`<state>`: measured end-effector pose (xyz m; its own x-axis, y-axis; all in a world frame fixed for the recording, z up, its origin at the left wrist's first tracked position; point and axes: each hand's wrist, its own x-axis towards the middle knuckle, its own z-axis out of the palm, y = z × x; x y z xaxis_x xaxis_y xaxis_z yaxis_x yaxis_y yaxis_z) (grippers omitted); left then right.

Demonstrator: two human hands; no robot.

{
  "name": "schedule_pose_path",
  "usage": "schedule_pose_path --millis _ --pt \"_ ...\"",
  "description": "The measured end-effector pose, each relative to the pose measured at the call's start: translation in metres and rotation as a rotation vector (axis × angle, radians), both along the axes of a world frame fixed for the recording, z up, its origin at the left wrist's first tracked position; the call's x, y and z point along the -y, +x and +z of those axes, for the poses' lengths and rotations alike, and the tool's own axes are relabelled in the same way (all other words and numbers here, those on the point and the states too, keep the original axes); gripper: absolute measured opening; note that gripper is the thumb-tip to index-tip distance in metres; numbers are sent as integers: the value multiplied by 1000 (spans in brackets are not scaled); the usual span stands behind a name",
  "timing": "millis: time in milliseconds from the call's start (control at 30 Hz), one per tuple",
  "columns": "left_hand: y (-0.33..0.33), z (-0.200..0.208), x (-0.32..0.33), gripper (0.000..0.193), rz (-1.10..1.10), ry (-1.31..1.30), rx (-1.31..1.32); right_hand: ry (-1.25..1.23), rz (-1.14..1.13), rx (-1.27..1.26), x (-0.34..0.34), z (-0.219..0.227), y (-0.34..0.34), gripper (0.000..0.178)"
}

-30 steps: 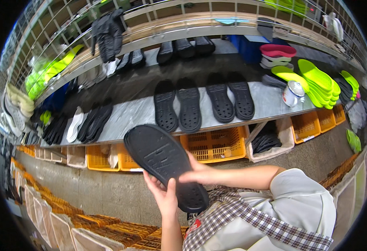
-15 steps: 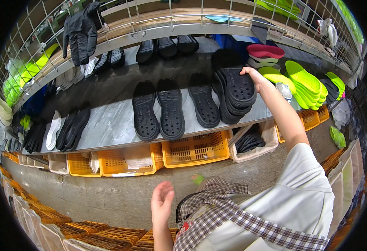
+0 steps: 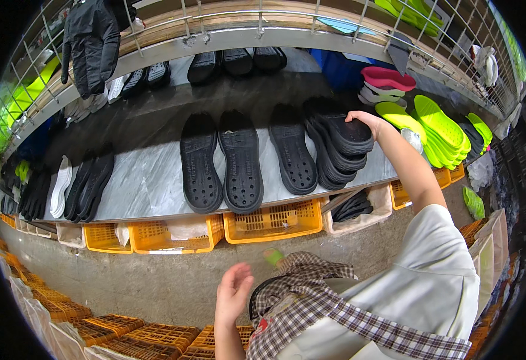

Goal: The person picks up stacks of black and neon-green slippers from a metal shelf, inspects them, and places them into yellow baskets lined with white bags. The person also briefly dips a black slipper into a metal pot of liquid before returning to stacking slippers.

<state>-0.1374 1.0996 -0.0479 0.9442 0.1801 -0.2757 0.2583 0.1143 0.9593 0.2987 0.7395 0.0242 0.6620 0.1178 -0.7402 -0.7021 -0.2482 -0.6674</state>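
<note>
My right hand (image 3: 366, 123) reaches across the table and grips the outer edge of the top black shoe sole (image 3: 348, 135) on a leaning stack. Several black soles (image 3: 334, 171) lie under it, fanned toward the left. Immediately left of the stack lies a single black sole (image 3: 295, 153) with round holes at its near end. Farther left, a pair of black soles (image 3: 222, 162) rests side by side, holes toward me. My left hand (image 3: 235, 292) hangs in front of my checked apron, away from the table, fingers loosely apart and holding nothing.
Bright green soles (image 3: 443, 129) are piled at the right, near a red sole (image 3: 389, 78). Black soles (image 3: 237, 65) line the back. A wire grid (image 3: 263, 15) with a dark glove (image 3: 92, 48) borders the far side. Yellow crates (image 3: 275, 222) stand under the table; more baskets are behind me.
My right hand and the top sole have come down, and the stack sits lower. The whole view has shifted slightly. My left hand stays by my apron.
</note>
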Motion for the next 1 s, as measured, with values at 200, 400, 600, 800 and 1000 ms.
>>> schedule_pose_path --millis 200,400,600,800,1000 --pt "39 61 -8 32 -291 354 306 -159 130 14 -16 46 1 66" --pt "94 129 8 25 -710 308 870 -564 543 645 -89 102 47 58" --pt "135 184 30 21 -687 75 1179 -832 609 784 -192 60 186 47" --pt "165 189 21 15 -508 -21 1126 -1065 449 787 -250 -1 277 49" --pt "178 188 30 13 -275 70 1154 -1013 154 823 -234 -64 290 50"
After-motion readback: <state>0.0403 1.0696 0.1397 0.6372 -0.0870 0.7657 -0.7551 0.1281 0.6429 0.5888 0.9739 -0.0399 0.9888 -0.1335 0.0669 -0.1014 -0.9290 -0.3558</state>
